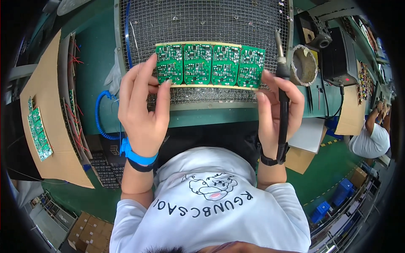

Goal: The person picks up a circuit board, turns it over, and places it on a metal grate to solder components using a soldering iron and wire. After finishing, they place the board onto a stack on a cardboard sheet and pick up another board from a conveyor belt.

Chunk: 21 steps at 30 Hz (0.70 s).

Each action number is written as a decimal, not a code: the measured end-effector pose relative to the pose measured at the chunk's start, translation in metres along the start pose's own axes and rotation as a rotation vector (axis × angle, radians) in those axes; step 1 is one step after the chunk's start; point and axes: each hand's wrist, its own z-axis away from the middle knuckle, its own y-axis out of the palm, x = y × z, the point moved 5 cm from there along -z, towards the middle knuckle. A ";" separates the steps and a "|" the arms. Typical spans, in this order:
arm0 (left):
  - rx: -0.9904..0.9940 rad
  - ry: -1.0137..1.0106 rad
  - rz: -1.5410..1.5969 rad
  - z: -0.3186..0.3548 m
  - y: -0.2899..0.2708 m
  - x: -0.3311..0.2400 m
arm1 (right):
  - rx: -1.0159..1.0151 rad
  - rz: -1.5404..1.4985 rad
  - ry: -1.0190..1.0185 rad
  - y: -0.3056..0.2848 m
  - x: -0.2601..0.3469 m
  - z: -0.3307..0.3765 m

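Note:
I hold up a panel of several green circuit boards joined in a row, solder side toward me, in front of a wire mesh screen. My left hand grips the panel's left end with fingers and thumb. My right hand pinches the panel's right end and also holds a black soldering iron, its tip pointing up past the panel's right edge. A blue wrist strap circles my left wrist; a black band sits on my right wrist.
A round tin with solder residue stands right of the mesh. Cardboard trays with green boards and red-wired parts lie at left. A black box unit sits at right. Another person works far right. A blue coiled cord hangs at left.

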 end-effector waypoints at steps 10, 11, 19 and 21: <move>0.014 0.007 -0.060 0.007 -0.002 -0.001 | -0.012 0.050 0.006 0.001 -0.004 0.002; 0.012 0.005 -0.063 0.008 -0.001 -0.001 | -0.009 0.065 0.000 0.001 -0.004 0.002; -0.164 -0.056 0.010 0.015 -0.017 -0.004 | -0.154 0.065 -0.087 -0.021 0.006 0.009; -0.120 -0.067 0.068 0.018 -0.018 -0.006 | -0.197 0.044 -0.106 -0.028 0.006 0.011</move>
